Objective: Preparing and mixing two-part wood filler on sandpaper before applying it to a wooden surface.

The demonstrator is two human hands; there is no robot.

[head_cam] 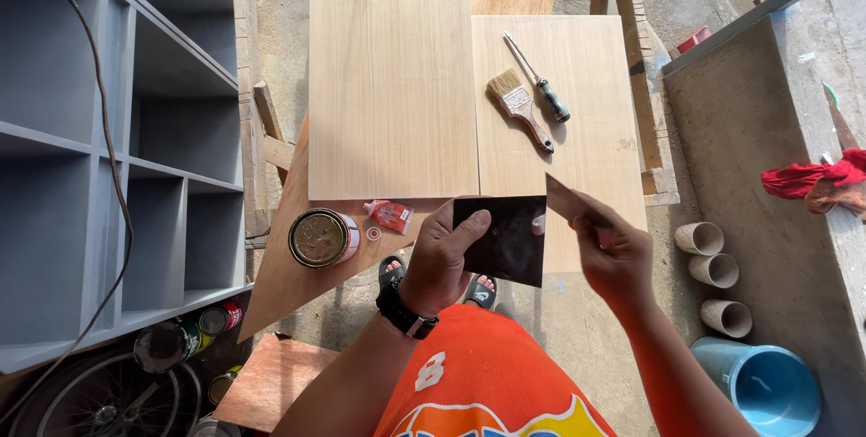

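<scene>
My left hand [444,257] grips a square black sheet of sandpaper [507,239] by its left edge, thumb on top. My right hand [613,252] pinches a smaller brown strip of sandpaper [570,203] beside the black sheet's right edge. Both hands are held over the near edge of two pale wooden boards [392,76] that lie side by side. On the right board lie a paintbrush [519,105] and a screwdriver [539,82] with a dark handle.
An open round tin [321,238] and a small red tube [389,214] sit on a brown board by the near left. Grey shelving [117,148] stands at the left. Three cardboard tubes [713,267], a blue bucket [767,387] and a red cloth [812,177] are at the right.
</scene>
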